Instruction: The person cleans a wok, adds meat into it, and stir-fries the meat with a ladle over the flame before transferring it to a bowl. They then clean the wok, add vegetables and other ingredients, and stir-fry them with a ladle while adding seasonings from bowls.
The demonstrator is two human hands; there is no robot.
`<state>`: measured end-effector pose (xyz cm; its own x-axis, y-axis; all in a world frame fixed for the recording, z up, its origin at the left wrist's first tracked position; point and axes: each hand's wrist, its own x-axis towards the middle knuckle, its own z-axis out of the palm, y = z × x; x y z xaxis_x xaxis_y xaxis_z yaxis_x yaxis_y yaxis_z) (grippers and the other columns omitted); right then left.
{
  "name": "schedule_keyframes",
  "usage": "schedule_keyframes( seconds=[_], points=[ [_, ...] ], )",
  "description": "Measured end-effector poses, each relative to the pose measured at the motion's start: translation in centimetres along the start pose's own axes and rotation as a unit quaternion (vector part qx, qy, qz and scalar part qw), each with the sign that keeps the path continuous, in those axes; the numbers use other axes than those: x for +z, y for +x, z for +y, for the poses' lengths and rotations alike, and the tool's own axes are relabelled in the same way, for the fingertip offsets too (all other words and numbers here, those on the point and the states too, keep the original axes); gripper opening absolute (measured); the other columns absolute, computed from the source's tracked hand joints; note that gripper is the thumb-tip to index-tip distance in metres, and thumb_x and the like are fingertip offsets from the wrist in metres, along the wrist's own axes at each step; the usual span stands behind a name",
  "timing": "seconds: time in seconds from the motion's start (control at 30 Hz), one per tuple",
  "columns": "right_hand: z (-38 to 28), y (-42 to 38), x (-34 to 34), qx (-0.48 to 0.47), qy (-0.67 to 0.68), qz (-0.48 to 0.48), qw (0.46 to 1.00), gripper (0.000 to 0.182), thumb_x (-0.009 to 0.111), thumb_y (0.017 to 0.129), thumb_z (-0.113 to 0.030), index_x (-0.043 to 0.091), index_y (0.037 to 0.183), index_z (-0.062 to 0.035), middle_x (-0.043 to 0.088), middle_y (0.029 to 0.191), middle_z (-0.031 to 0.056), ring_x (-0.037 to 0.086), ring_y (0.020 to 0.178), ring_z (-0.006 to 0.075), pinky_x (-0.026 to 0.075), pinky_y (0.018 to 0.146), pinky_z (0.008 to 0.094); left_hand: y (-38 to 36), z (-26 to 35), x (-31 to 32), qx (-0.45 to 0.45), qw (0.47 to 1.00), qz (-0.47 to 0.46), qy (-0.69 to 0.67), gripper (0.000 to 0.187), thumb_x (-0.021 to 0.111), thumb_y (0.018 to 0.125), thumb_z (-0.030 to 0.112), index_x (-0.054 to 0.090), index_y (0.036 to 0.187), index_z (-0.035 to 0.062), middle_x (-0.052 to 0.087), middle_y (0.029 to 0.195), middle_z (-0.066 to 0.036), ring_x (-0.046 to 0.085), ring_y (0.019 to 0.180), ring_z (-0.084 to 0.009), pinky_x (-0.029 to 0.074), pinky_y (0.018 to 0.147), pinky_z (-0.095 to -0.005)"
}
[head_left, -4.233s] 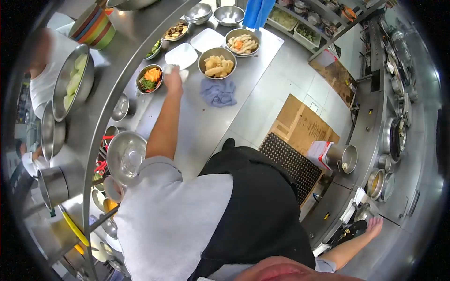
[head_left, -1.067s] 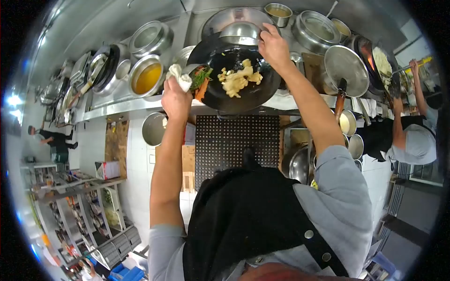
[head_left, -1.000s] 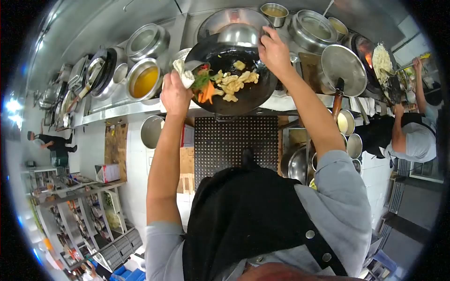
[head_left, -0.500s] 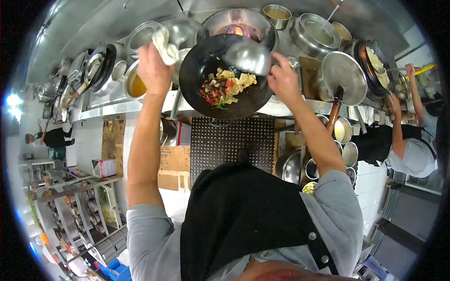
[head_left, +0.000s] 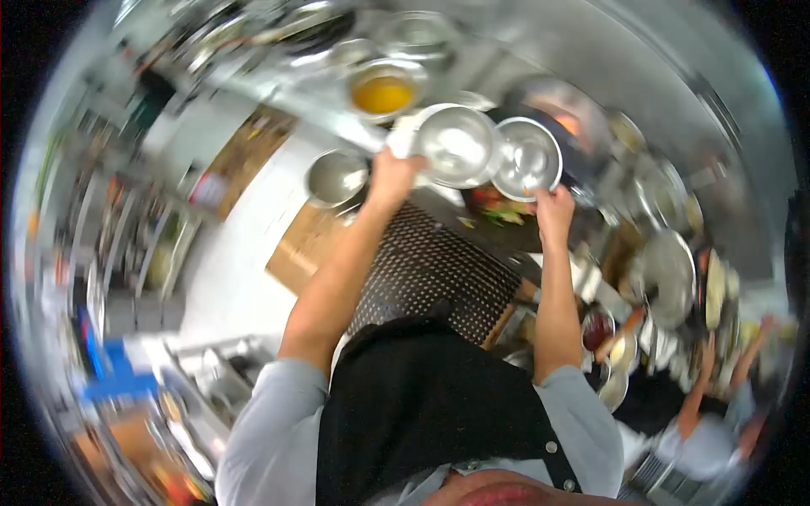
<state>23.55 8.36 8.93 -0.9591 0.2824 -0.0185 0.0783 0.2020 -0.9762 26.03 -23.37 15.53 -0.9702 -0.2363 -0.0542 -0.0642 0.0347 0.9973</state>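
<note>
My left hand (head_left: 395, 179) is closed on the rim of a shiny steel bowl (head_left: 456, 147), its hollow inside facing me. A white cloth (head_left: 405, 135) shows beside that hand. My right hand (head_left: 553, 211) pinches the lower rim of a second, smaller steel bowl (head_left: 526, 160). The two bowls overlap edge to edge in this view, and both look bare inside. Below them is the dark wok (head_left: 527, 234), partly hidden, with red and green chopped food (head_left: 499, 207) in it.
A pot of yellow liquid (head_left: 382, 94) stands on the counter at upper left, with a steel pot (head_left: 336, 179) below it. A large strainer-like pan (head_left: 666, 278) is at right. Another person (head_left: 700, 443) works at far right. A perforated black mat (head_left: 430, 261) covers the floor.
My view has turned left and blurred. The right-hand bowl, tipped over the wok before, now faces up beside the left-hand bowl. Both hands have come closer together.
</note>
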Motion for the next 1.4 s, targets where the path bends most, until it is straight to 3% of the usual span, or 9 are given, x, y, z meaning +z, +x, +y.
schedule_keyframes(
  seconds=[0.07, 0.17, 0.47, 0.77, 0.83, 1.07, 1.17, 1.33, 1.4],
  points=[
    [0.2, -5.0, 7.3, 0.046, 0.109, -0.134, 0.984, 0.027, 0.065, 0.083, -0.005, 0.064, 0.106, 0.0079, 0.070, 0.094, 0.0147, 0.070, 0.067, 0.0215, 0.059, 0.057, 0.0309, -0.8, -5.5, -4.9, 0.130, 0.981, 0.067, 0.131, 0.047, 0.073, 0.078, 0.011, 0.061, 0.121, -0.0050, 0.072, 0.106, -0.023, 0.070, 0.099, -0.0335, 0.055, 0.090, -0.0413],
    [0.4, -14.8, 16.3, 0.100, 0.136, -0.320, 0.932, 0.025, 0.062, 0.084, -0.001, 0.063, 0.108, 0.0066, 0.070, 0.099, 0.0152, 0.071, 0.072, 0.0237, 0.061, 0.057, 0.0328, -9.1, -5.9, -14.9, 0.044, 0.930, 0.179, 0.319, 0.064, 0.081, 0.077, 0.030, 0.055, 0.128, 0.0018, 0.070, 0.108, -0.028, 0.069, 0.101, -0.0446, 0.055, 0.089, -0.0502],
    [3.7, -44.8, 38.7, 0.130, -0.100, -0.707, 0.688, 0.017, 0.063, 0.088, -0.004, 0.063, 0.103, 0.0044, 0.070, 0.091, 0.0119, 0.071, 0.072, 0.0219, 0.062, 0.056, 0.0322, -44.9, -22.6, -42.6, -0.140, 0.916, 0.374, 0.037, 0.059, 0.077, 0.072, 0.020, 0.062, 0.125, -0.0019, 0.071, 0.114, -0.022, 0.068, 0.108, -0.0322, 0.052, 0.095, -0.0393],
    [-6.3, -77.4, 56.0, -0.027, -0.207, -0.914, 0.349, 0.024, 0.066, 0.099, -0.024, 0.066, 0.102, -0.0010, 0.069, 0.092, 0.0086, 0.072, 0.082, 0.0182, 0.060, 0.060, 0.0308, -72.7, -22.4, -53.6, -0.146, 0.652, 0.729, -0.148, 0.057, 0.067, 0.072, 0.001, 0.059, 0.128, -0.0034, 0.069, 0.114, -0.013, 0.066, 0.103, -0.0244, 0.052, 0.092, -0.0364],
    [-5.2, -83.4, 62.1, -0.092, -0.194, -0.917, 0.336, 0.028, 0.065, 0.099, -0.028, 0.065, 0.103, -0.0005, 0.069, 0.090, 0.0088, 0.072, 0.078, 0.0185, 0.058, 0.056, 0.0306, -78.3, -24.0, -54.8, -0.162, 0.584, 0.785, -0.131, 0.056, 0.065, 0.073, 0.000, 0.060, 0.129, -0.0027, 0.069, 0.116, -0.013, 0.067, 0.103, -0.0246, 0.053, 0.089, -0.0367],
    [-4.3, -100.8, 77.1, -0.150, -0.249, -0.792, 0.536, 0.044, 0.075, 0.087, -0.043, 0.071, 0.093, 0.0006, 0.072, 0.084, 0.0152, 0.072, 0.069, 0.0242, 0.056, 0.056, 0.0345, -87.4, -26.2, -55.9, -0.115, 0.424, 0.863, -0.250, 0.050, 0.061, 0.077, -0.001, 0.059, 0.126, -0.0004, 0.066, 0.104, -0.009, 0.065, 0.086, -0.0182, 0.053, 0.070, -0.0318],
    [0.0, -103.6, 81.6, -0.367, -0.228, -0.715, 0.549, 0.043, 0.077, 0.080, -0.041, 0.073, 0.087, 0.0017, 0.073, 0.081, 0.0207, 0.071, 0.064, 0.0306, 0.058, 0.061, 0.0385, -86.7, -23.4, -60.2, -0.071, 0.449, 0.842, -0.290, 0.047, 0.063, 0.078, 0.003, 0.059, 0.125, 0.0023, 0.064, 0.098, -0.007, 0.061, 0.078, -0.0161, 0.049, 0.058, -0.0310],
    [-2.6, -104.0, 81.2, -0.372, -0.200, -0.714, 0.558, 0.038, 0.068, 0.083, -0.034, 0.073, 0.084, 0.0041, 0.073, 0.081, 0.0225, 0.071, 0.064, 0.0308, 0.059, 0.064, 0.0389, -85.3, -23.2, -73.0, -0.002, 0.459, 0.846, -0.271, 0.041, 0.068, 0.079, 0.009, 0.061, 0.120, 0.0054, 0.064, 0.096, -0.006, 0.061, 0.074, -0.0170, 0.048, 0.052, -0.0319],
    [-6.1, -102.2, 78.1, -0.191, -0.193, -0.788, 0.552, 0.039, 0.064, 0.087, -0.031, 0.071, 0.084, 0.0075, 0.072, 0.080, 0.0213, 0.071, 0.064, 0.0265, 0.059, 0.058, 0.0372, -83.9, -21.8, -78.6, 0.015, 0.471, 0.850, -0.234, 0.039, 0.069, 0.080, 0.010, 0.060, 0.117, 0.0034, 0.065, 0.096, -0.008, 0.064, 0.076, -0.0184, 0.051, 0.057, -0.0317]
  ],
)
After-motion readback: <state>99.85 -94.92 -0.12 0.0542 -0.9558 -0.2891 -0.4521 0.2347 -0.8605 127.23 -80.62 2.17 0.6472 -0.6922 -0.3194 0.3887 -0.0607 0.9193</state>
